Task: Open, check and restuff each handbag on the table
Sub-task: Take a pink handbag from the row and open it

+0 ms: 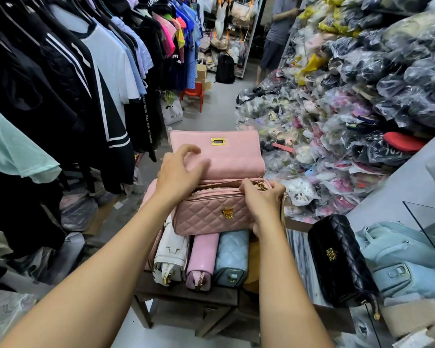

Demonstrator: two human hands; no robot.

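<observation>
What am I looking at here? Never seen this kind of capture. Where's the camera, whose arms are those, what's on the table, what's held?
There is no robot here. One wide-angle camera sits on a person's head, looking forward and down, so both bare arms belong to the wearer. The place is a clothes shop aisle. On a small wooden table a white bag, a glossy pink bag and a light blue quilted bag lie side by side. A pink quilted handbag rests on top of them, its flap raised. The right hand grips that handbag's right end, at the zip. The left hand lies against the flap, fingers bent; whether it grips is unclear. A black quilted bag lies off to the right.
</observation>
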